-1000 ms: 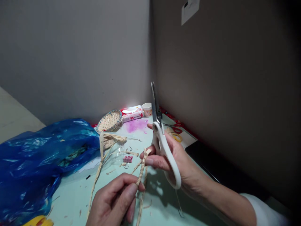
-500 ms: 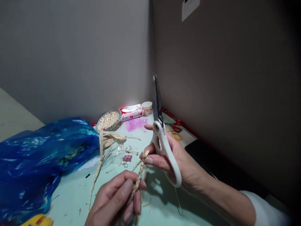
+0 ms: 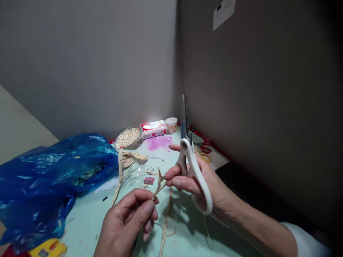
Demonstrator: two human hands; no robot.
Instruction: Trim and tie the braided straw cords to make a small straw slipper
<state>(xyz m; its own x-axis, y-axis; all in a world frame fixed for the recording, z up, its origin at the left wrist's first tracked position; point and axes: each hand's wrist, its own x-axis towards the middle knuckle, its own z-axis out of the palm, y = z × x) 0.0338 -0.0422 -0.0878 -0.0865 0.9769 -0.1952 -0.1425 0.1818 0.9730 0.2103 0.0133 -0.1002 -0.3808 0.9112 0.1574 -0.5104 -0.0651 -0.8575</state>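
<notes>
Thumb and fingers of my left hand (image 3: 131, 214) pinch a thin braided straw cord (image 3: 158, 191) just below its loose strand ends. My right hand (image 3: 199, 178) holds white-handled scissors (image 3: 197, 173) in the palm, blades closed and pointing up. Its thumb and forefinger also touch one strand at the cord's end. Another length of braid (image 3: 166, 217) hangs below, between the hands. Farther left, more pale straw strands (image 3: 120, 167) lie on the table beside a coiled woven piece (image 3: 128, 162).
A blue plastic bag (image 3: 61, 171) covers the left side. Behind stand a woven basket (image 3: 129, 137), a tissue pack (image 3: 154, 130) and a paper cup (image 3: 171, 125). A pink binder clip (image 3: 149, 181) lies mid-table. Red-handled scissors (image 3: 205, 149) and a yellow item (image 3: 53, 248) lie nearby.
My left hand has slid up the braid toward its end. My right fingers have shifted off the braid's tip to a side strand, and the strand ends now stand apart. The view has turned slightly left.
</notes>
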